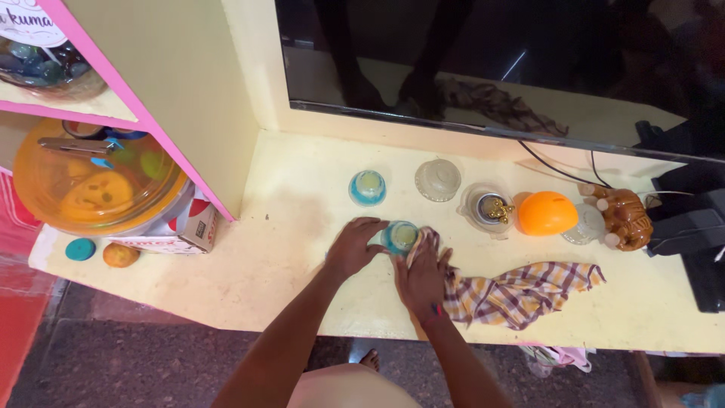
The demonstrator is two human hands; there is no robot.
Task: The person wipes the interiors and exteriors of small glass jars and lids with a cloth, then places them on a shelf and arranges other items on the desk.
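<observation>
While our left hand (353,246) curls around a small round teal glass bowl (400,236) on the smooth yellow shelf (287,249), our right hand (421,278) presses a soft checked cloth (521,293) against it, fingers clutching fabric.

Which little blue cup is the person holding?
The blue cup at the front, between the left hand and right hand, beside the checked cloth. The other blue cup stands alone farther back, untouched.
</observation>
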